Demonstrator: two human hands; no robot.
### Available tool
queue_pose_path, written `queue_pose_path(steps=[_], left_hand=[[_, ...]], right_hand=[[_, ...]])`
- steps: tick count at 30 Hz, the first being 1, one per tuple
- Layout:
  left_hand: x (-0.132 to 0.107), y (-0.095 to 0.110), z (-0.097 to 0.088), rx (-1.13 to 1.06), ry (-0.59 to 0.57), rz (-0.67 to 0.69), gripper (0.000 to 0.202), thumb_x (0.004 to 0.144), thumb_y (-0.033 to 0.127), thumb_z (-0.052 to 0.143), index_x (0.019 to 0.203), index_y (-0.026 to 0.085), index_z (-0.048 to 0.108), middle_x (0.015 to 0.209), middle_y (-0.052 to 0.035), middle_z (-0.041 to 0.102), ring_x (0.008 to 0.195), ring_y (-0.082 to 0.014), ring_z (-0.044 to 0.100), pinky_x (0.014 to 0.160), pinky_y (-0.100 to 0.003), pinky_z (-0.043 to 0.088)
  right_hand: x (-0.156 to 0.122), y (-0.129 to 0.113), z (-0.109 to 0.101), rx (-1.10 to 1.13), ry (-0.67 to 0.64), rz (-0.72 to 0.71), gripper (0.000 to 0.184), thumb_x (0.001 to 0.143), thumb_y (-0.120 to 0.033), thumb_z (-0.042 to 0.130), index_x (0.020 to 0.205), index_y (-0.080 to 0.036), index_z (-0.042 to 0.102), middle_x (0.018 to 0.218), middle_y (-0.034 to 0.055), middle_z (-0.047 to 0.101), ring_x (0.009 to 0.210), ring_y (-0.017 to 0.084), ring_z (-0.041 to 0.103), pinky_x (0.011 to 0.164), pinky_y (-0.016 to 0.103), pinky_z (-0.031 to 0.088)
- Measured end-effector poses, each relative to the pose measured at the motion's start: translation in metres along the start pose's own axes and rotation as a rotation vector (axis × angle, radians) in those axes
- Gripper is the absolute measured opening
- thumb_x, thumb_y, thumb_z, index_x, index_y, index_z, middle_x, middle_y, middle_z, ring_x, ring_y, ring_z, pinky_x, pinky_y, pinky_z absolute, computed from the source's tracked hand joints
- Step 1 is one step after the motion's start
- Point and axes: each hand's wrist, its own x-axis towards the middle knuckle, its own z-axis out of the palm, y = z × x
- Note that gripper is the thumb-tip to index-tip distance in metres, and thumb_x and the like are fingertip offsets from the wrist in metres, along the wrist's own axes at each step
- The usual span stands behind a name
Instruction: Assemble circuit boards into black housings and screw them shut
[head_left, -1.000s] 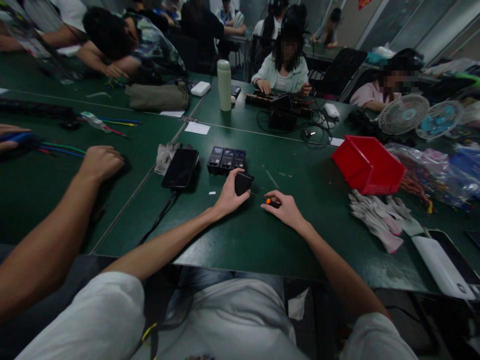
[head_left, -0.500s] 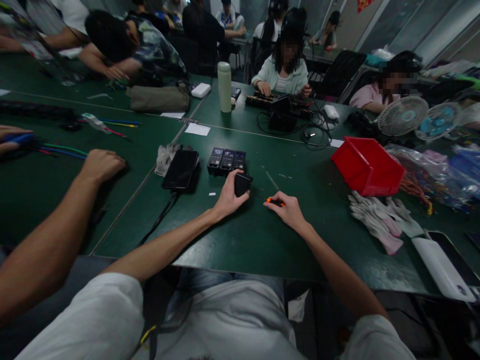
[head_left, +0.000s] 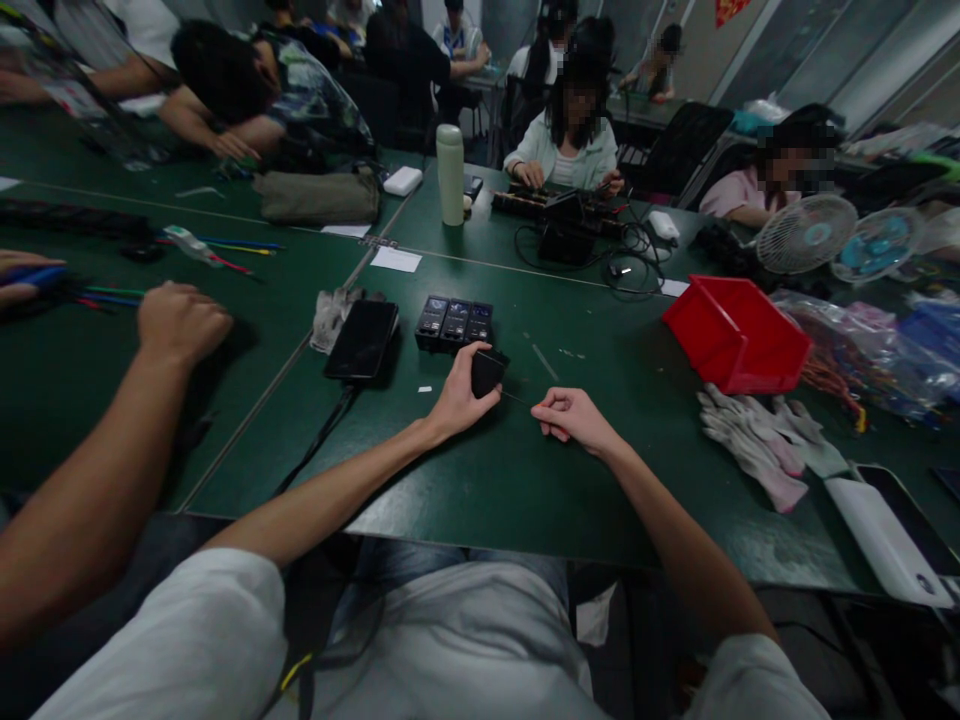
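My left hand (head_left: 459, 396) is closed around a small black box-shaped module (head_left: 489, 372), tilted just above the table in front of me. Several similar black modules (head_left: 454, 324) stand side by side right behind it. My right hand (head_left: 570, 418) is closed in a pinch on a slim screwdriver (head_left: 516, 399). Its thin shaft points left at the module's lower edge; whether the tip touches cannot be made out. The fingers hide most of the handle. Left of the modules, a black phone-like device (head_left: 363, 340) with a cable leans on a grey glove (head_left: 327, 318).
A red bin (head_left: 739, 335), work gloves (head_left: 757, 440) and a white power bank (head_left: 885, 540) lie to the right. A co-worker's arm (head_left: 161, 350) rests on the table at left, near coloured wires. A green bottle (head_left: 451, 175) stands farther back.
My right hand has changed its hold on the screwdriver, so the orange and black handle is now mostly covered. The co-worker's hand at left has drawn back slightly.
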Motion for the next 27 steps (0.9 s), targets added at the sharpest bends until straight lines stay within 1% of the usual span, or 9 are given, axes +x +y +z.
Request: queue_pose_path(steps=[3,6,8,11,14,19,22,24,27], left_hand=[[0.0005,-0.0014,0.001,-0.013,0.012,-0.024,0.06,0.074,0.022,0.063,0.127,0.023,0.034,0.119,-0.0077,0.048,0.108,-0.0218,0.051,0.095,-0.039,0.042],[0.0011,-0.0022,0.0016,-0.01,0.023,-0.032,0.06,0.074,0.021,0.063,0.126,0.023,0.035,0.118,-0.0076,0.049,0.107,-0.0218,0.051,0.094,-0.039,0.043],[0.0015,-0.0026,0.0018,-0.007,0.03,-0.034,0.06,0.074,0.021,0.063,0.126,0.023,0.035,0.117,-0.0074,0.049,0.106,-0.0217,0.052,0.093,-0.039,0.043],[0.0015,-0.0028,0.0019,-0.005,0.043,-0.041,0.06,0.074,0.021,0.063,0.126,0.023,0.034,0.116,-0.0072,0.049,0.106,-0.0214,0.052,0.093,-0.039,0.044],[0.0008,-0.0024,0.0013,0.009,0.056,-0.043,0.06,0.074,0.021,0.063,0.126,0.023,0.034,0.117,-0.0076,0.049,0.107,-0.0221,0.052,0.094,-0.04,0.043],[-0.0002,-0.0015,-0.001,0.025,0.06,-0.036,0.058,0.074,0.02,0.062,0.126,0.023,0.035,0.118,-0.0083,0.048,0.109,-0.0229,0.051,0.095,-0.04,0.043],[-0.0004,-0.0014,-0.0017,0.033,0.055,-0.028,0.059,0.074,0.02,0.062,0.126,0.023,0.034,0.118,-0.0085,0.048,0.109,-0.0229,0.051,0.094,-0.04,0.043],[-0.0006,-0.0013,-0.0016,0.039,0.05,-0.019,0.06,0.074,0.02,0.063,0.126,0.023,0.034,0.118,-0.0084,0.048,0.108,-0.0227,0.051,0.094,-0.04,0.043],[-0.0011,-0.001,-0.001,0.05,0.042,0.004,0.06,0.073,0.02,0.063,0.126,0.023,0.034,0.114,-0.0076,0.048,0.105,-0.022,0.051,0.093,-0.039,0.044]], right_hand=[[0.0017,0.003,0.0015,-0.094,0.09,-0.083,0.037,0.066,-0.043,0.077,0.081,-0.017,0.056,0.066,-0.0008,0.063,0.048,0.008,0.052,0.042,0.019,0.037],[0.0021,0.0054,0.0015,-0.251,0.197,-0.251,0.034,0.065,-0.039,0.078,0.081,-0.018,0.055,0.078,0.0022,0.065,0.067,0.014,0.062,0.058,0.025,0.048],[0.0009,0.006,0.0007,-0.397,0.248,-0.347,0.028,0.071,-0.039,0.074,0.081,-0.019,0.056,0.081,0.0041,0.066,0.073,0.017,0.063,0.066,0.029,0.051],[-0.0021,0.0059,-0.0004,-0.63,0.288,-0.446,0.022,0.08,-0.04,0.066,0.082,-0.019,0.06,0.084,0.0065,0.067,0.076,0.02,0.063,0.072,0.033,0.05],[-0.0041,0.0056,0.0003,-0.707,0.294,-0.488,0.022,0.083,-0.041,0.063,0.084,-0.019,0.061,0.085,0.007,0.068,0.077,0.02,0.064,0.073,0.033,0.049],[-0.0022,0.0075,0.0048,-0.522,0.269,-0.437,0.025,0.081,-0.043,0.065,0.081,-0.019,0.06,0.081,0.004,0.066,0.073,0.018,0.063,0.069,0.03,0.049],[0.0005,0.0087,0.0059,-0.317,0.22,-0.331,0.029,0.076,-0.046,0.069,0.076,-0.019,0.057,0.074,0.0023,0.064,0.065,0.016,0.061,0.061,0.027,0.047],[0.0016,0.0079,0.0048,-0.173,0.141,-0.217,0.032,0.074,-0.047,0.07,0.076,-0.018,0.056,0.068,0.0006,0.062,0.054,0.012,0.056,0.049,0.023,0.042],[0.0012,0.0039,0.0018,-0.002,-0.018,-0.051,0.033,0.076,-0.047,0.068,0.078,-0.017,0.056,0.058,-0.0022,0.059,0.039,0.005,0.041,0.037,0.018,0.026]])
